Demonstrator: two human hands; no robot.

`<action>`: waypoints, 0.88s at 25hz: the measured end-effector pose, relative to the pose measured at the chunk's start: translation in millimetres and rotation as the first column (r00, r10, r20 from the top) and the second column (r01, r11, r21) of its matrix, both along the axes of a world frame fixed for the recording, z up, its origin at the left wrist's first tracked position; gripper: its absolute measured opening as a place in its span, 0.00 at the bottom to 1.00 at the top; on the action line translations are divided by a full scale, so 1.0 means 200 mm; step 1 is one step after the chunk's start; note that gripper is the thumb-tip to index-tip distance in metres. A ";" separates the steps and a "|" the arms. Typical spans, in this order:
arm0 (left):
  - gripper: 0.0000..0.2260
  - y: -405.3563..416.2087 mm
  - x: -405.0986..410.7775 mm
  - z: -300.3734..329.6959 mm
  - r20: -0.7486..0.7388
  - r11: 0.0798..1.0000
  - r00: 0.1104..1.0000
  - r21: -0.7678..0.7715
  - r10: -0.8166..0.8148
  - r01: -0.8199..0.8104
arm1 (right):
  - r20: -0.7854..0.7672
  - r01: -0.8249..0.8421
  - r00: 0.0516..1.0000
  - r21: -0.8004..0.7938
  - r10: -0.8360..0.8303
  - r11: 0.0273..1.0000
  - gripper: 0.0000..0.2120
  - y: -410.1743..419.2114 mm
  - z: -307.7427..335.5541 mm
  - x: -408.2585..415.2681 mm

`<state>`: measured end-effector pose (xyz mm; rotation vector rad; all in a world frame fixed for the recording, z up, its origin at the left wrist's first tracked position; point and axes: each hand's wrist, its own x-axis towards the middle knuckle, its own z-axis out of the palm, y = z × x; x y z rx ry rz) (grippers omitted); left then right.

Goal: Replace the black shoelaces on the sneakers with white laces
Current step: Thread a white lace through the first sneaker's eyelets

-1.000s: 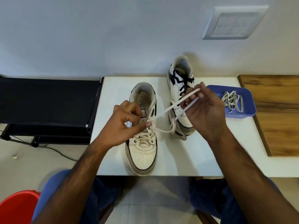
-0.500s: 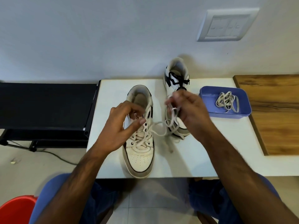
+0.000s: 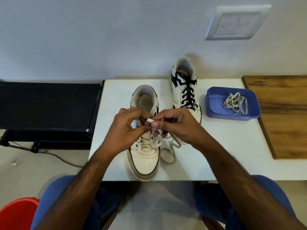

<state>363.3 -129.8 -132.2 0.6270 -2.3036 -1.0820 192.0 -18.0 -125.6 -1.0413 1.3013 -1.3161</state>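
Sitting at the right end of the white table [image 3: 232, 146], the blue tray [image 3: 214, 103] held a loose coil of spare white lace [image 3: 235, 102]; its right wall lay just beside the wooden board [image 3: 282, 113]; the far sneaker [image 3: 184, 90], with its black laces [image 3: 186, 95] in place, stood left of the tray, its heel close against the wall. The near sneaker [image 3: 145, 146] lay toe toward the near table edge, the toe almost at that edge; a white lace [image 3: 167, 153] crossed its lower eyelets and looped onto the table just right of it. Above its tongue the left hand [image 3: 126, 130] and right hand [image 3: 176, 125] met, each pinching that lace between thumb and fingers. Bare tabletop lay left of the near sneaker, and more between the right forearm and the board; a black rack [image 3: 46, 105] adjoined the table's left edge.
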 end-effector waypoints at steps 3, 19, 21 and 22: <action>0.08 -0.04 0.01 -0.03 -0.005 0.998 0.999 -0.044 -0.033 0.033 | 0.060 0.029 0.998 0.002 -0.029 1.000 0.08 0.00 0.00 0.00; 0.10 -0.18 0.13 0.00 -0.069 0.949 0.989 0.281 -0.128 0.143 | 0.741 0.385 0.557 0.168 -0.374 0.907 0.15 0.01 0.03 -0.14; 0.09 -0.13 0.10 -0.03 0.168 0.927 0.919 0.187 -0.356 0.325 | 0.817 0.423 0.450 0.160 -0.360 0.892 0.13 0.01 0.03 -0.12; 0.10 -0.11 0.08 -0.05 0.262 0.904 0.866 0.097 -0.427 0.416 | 0.830 0.441 0.423 0.161 -0.363 0.883 0.13 0.00 0.05 -0.12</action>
